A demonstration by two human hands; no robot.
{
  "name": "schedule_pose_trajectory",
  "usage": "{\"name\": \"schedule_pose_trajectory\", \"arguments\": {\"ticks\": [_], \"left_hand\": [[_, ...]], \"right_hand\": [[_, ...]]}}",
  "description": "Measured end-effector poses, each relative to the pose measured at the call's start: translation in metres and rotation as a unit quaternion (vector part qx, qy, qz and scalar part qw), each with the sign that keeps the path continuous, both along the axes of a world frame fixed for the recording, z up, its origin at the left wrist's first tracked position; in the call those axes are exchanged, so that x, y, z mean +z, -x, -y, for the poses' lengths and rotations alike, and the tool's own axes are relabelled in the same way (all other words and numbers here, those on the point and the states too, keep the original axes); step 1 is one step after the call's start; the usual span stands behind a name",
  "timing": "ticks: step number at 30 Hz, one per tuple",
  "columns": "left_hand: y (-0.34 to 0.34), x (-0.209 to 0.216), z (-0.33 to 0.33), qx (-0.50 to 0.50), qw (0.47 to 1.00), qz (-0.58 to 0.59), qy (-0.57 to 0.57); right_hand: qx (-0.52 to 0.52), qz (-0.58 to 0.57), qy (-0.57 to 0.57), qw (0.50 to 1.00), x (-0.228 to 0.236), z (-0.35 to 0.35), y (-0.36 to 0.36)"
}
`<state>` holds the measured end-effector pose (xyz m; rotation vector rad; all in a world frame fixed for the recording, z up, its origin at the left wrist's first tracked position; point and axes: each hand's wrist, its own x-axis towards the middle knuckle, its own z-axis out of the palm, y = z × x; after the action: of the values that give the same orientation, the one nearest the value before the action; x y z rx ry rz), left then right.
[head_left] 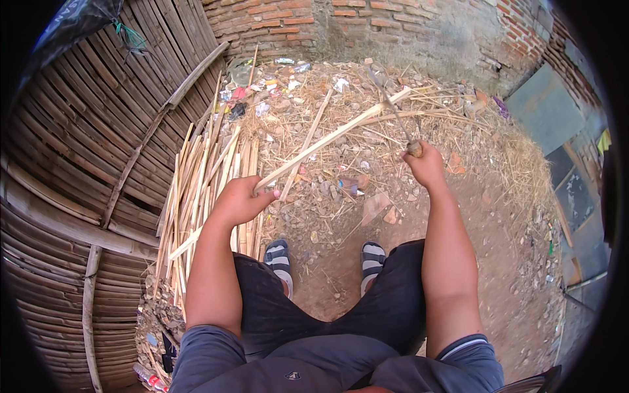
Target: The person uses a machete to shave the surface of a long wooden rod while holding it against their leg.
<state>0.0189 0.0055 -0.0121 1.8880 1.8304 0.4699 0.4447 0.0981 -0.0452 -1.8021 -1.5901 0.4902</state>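
Note:
My left hand (241, 200) is closed round a long, pale split bamboo strip (331, 137). The strip slants up to the right, and its tail end sticks out behind my left forearm. In my right hand (427, 165) is the wooden handle of a machete (393, 108), its long, narrow dark blade pointing away and slightly left. Near the strip's far end the blade crosses it in view; whether they touch I cannot tell. Beside my left arm, many similar bamboo strips (187, 190) lie in a loose pile.
A slatted bamboo wall (65, 137) stands close on the left. Across the far side runs a worn brick wall (367, 33). Straw and shavings (327, 118), stones and litter cover the ground. Grey sheets (545, 108) lean at the right. My sandalled feet are apart below the strip.

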Motion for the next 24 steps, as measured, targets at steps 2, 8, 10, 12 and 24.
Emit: {"name": "schedule_pose_trajectory", "arguments": {"ticks": [2, 8, 10, 12, 24], "left_hand": [[-0.003, -0.005, -0.001, -0.014, 1.000, -0.003, -0.021], [-0.009, -0.008, -0.002, -0.011, 0.998, 0.061, -0.010], [-0.009, -0.006, 0.001, 0.000, 0.997, 0.076, -0.011], [-0.008, -0.002, 0.002, 0.013, 0.996, 0.084, -0.004], [-0.006, 0.000, 0.002, 0.005, 0.997, 0.075, -0.004]], "right_hand": [[-0.008, 0.030, -0.026, 0.999, -0.002, -0.002, -0.006], [0.143, 0.081, -0.039, 0.986, 0.022, 0.028, 0.050], [0.209, 0.125, -0.036, 0.969, 0.022, 0.033, 0.065], [0.224, 0.163, -0.017, 0.961, 0.028, 0.037, 0.072], [0.036, -0.006, -0.042, 0.998, 0.019, 0.014, 0.017]]}}
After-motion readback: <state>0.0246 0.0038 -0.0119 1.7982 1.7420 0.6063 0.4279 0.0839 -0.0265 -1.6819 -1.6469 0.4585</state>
